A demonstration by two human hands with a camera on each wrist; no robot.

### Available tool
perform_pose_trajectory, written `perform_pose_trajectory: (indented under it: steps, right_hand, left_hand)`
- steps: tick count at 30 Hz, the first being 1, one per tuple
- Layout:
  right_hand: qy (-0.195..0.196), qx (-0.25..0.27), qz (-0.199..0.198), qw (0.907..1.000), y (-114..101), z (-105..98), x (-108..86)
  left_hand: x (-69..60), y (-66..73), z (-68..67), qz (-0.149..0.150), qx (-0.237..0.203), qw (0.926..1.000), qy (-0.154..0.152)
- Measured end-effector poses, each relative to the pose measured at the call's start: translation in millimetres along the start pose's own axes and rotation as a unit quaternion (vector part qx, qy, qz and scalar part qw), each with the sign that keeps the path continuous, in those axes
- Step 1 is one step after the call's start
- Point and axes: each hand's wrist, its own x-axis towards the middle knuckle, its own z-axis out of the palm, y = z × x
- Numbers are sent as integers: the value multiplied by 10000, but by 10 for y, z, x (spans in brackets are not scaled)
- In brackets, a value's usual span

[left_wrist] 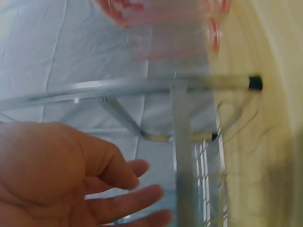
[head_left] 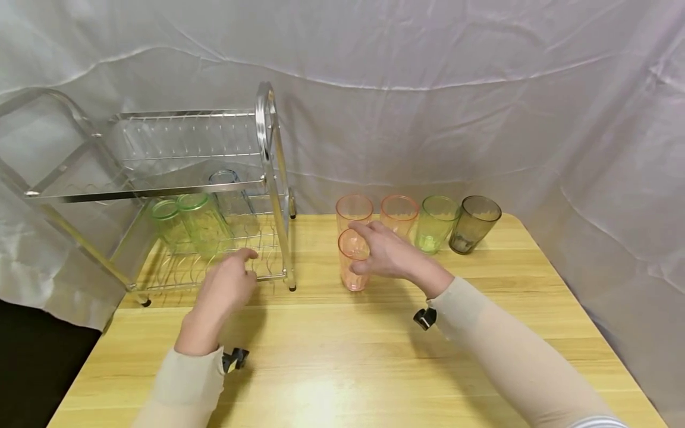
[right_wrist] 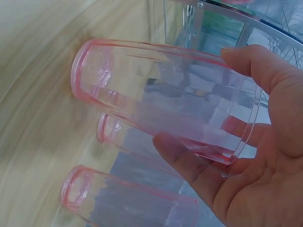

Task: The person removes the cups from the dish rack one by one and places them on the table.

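Observation:
My right hand [head_left: 387, 252] grips a clear pink tumbler [head_left: 355, 276] near its rim, thumb on one side and fingers on the other. In the right wrist view this tumbler [right_wrist: 161, 90] has its base at or close to the tabletop; I cannot tell if it touches. My left hand [head_left: 227, 285] holds nothing and hovers by the front right of the metal rack [head_left: 283, 238], its fingers loosely bent. In the left wrist view its fingers [left_wrist: 128, 201] are spread near a rack post. On the rack's lower shelf, two green tumblers [head_left: 200, 223] and a bluish tumbler [head_left: 235, 202] stand upside down.
Behind the held tumbler is another pink tumbler [head_left: 354, 208]. To its right, a third pink tumbler [head_left: 400, 211], a green tumbler [head_left: 440, 226] and a dark grey tumbler [head_left: 473, 226] form a row. A pale curtain [head_left: 428, 119] hangs behind the wooden table [head_left: 332, 356].

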Motion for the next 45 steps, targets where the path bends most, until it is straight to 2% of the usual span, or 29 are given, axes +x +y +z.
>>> perform_pose_trajectory:
  steps: [3,6,8,10,12,18,25,37,45]
  right_hand:
    - [-20,-6,-3,10000,-7,-2,3]
    - [-53,-44,28,10000,-9,-3,4]
    - [-69,-50,38,10000,-9,-3,3]
    - [-74,-53,35,10000,-12,-5,-2]
    - [-81,-39,44,10000,-13,-4,-3]
    - [-90,12,53,9999,-15,7,3]
    - [-59,94,15,9999,-9,6,-7]
    - [14,130,-70,9999,0,24,-17]
    - [17,137,-30,9999,10,42,-6]
  left_hand:
    - [113,-37,-140,-4,33,9968,798]
    - [272,-95,-275,137,207,9869,1593]
    - [386,-144,-367,174,287,9817,1874]
    - [497,-203,-458,211,455,9789,1979]
    - [590,-267,-539,224,630,9784,1957]
    - [786,-429,-715,208,955,9841,1480]
    - [898,-482,-775,246,1000,9891,1054]
    - [890,-494,-788,217,1137,9886,963]
    - [784,-459,-819,308,1275,9862,1005]
